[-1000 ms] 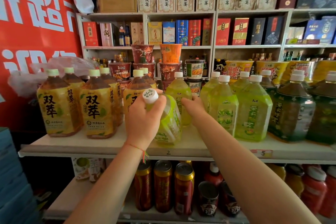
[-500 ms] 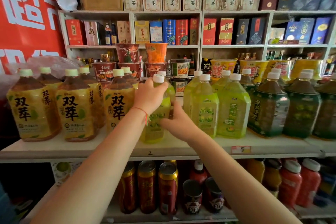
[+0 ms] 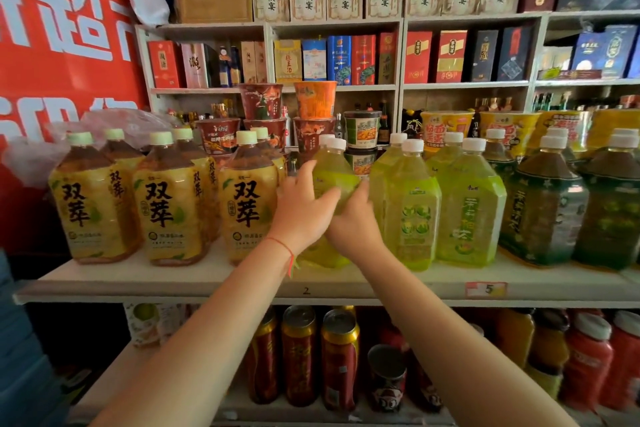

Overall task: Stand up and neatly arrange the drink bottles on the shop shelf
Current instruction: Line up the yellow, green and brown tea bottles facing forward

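Hands meet on one light-green bottle [image 3: 332, 180] standing upright on the shelf [image 3: 207, 282], in the gap between the amber tea bottles [image 3: 162, 198] and the row of green bottles [image 3: 446, 204]. Her left hand [image 3: 303, 211], a red string at the wrist, lies across its front with fingers spread and only slightly bent. Her right hand [image 3: 353, 222] presses the bottle's right side, fingers fairly straight; whether either truly grips I cannot tell. Dark green bottles [image 3: 547, 208] fill the shelf's right end. Below, red cans [image 3: 337, 357] stand in a row.
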